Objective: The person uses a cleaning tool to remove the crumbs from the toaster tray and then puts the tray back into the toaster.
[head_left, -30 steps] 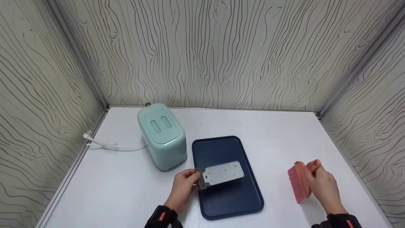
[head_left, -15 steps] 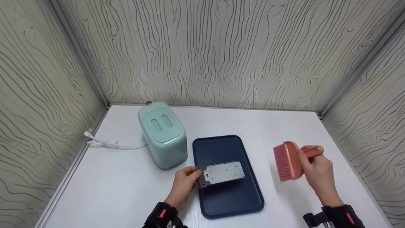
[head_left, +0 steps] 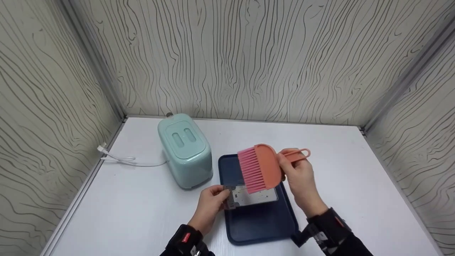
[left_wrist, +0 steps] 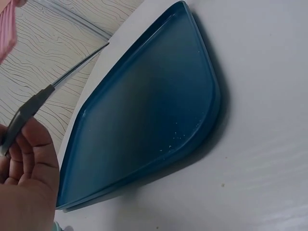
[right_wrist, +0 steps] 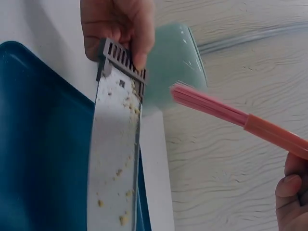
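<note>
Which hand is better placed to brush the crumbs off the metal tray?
Probably the right hand: it holds the brush near the crumbs, though not touching them. The left hand is busy, gripping the metal tray by its end above the blue tray.

Site is a booth: wood-grain panels (head_left: 227,60) enclose a white tabletop (head_left: 330,153) on three sides, grey strips (head_left: 93,58) lining corners; wider premises undetermined.

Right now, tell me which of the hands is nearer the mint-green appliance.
The left. The left hand is just off the near end of the mint-green appliance, pinching the metal plate; the right hand is farther away to the right, holding the brush.
</note>
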The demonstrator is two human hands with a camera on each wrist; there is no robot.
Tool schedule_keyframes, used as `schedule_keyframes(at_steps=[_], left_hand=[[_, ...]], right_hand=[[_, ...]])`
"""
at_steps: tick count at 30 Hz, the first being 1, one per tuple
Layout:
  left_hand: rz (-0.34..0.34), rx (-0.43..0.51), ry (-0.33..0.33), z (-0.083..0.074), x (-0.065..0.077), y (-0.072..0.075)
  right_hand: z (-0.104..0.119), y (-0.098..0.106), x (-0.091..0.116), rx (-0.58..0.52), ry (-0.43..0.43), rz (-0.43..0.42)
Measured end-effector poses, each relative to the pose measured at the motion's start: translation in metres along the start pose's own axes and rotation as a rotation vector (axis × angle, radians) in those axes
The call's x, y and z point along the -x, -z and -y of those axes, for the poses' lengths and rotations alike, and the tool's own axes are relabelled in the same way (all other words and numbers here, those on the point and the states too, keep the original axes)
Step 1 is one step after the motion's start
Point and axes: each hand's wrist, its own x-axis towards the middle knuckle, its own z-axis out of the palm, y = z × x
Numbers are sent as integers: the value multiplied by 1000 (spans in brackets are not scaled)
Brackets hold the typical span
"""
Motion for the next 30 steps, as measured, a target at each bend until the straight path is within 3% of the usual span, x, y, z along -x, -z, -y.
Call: schedule_keyframes(at_steps=[6,12,21,30], left_hand=[[8,2,9,-1,0,-2],[29,8,2,-2,1,-2],[22,2,-3,-4,3,-2],[1,-2,-42,-3,2,2]], right_hand=[[-14,-28,-2,-51,-106,75],[-24,-35,-3,5,-134,104],[-34,-31,-7,89,-119,69],[-45,-10,-12,171,-91,29]])
